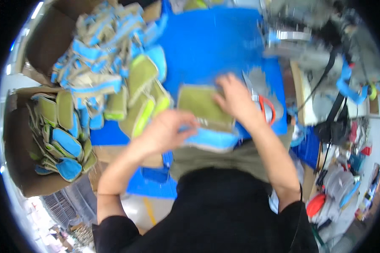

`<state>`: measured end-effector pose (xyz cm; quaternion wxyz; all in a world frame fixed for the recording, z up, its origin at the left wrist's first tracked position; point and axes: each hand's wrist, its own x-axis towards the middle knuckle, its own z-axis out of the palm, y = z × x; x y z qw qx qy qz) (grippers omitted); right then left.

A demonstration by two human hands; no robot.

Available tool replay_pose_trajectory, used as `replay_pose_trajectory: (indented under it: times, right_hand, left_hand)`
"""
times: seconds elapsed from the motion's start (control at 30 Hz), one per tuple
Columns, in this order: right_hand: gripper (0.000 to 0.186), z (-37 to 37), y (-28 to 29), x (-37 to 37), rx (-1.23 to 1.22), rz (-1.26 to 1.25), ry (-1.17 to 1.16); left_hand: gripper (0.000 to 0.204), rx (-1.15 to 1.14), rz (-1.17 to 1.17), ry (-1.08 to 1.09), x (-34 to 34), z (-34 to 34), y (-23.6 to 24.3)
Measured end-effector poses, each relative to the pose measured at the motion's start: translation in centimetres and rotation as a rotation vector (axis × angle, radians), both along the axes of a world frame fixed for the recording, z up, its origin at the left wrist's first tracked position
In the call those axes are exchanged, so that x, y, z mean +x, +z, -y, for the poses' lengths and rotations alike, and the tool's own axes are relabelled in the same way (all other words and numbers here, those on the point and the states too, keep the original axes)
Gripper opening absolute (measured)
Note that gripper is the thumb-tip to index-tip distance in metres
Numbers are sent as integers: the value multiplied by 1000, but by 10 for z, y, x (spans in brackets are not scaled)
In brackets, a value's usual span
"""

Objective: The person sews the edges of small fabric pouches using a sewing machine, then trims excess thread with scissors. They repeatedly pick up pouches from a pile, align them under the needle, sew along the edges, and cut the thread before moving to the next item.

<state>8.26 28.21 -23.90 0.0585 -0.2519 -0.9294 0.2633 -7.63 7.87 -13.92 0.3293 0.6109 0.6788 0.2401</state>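
Note:
In front of me at the table's near edge lies an olive-green fabric piece [202, 101] with pale edging. A light blue fabric strip [215, 138] runs along its near side. My left hand [166, 130] is closed at the left end of that strip, thumb and fingers on either side of it, somewhat blurred. Over the piece's right side is my right hand [236, 99], its fingers apart and smeared by motion; whether it touches the fabric is hard to tell.
Orange-handled scissors [267, 110] lie right on the blue table [211, 42]. Green padded pieces [141, 78] lie left, before a heap of beige-and-blue fabric parts [99, 50]. A cardboard box [19, 139] holds green and blue pieces. A machine [293, 36] stands back right.

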Motion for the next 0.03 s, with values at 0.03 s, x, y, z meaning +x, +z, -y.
replay_pose_trajectory:
  times: [0.03]
  right_hand:
    - [66,-7,-6,-9,121,99,34]
  left_hand:
    - [19,59,-54,-4,-18,-18,13]
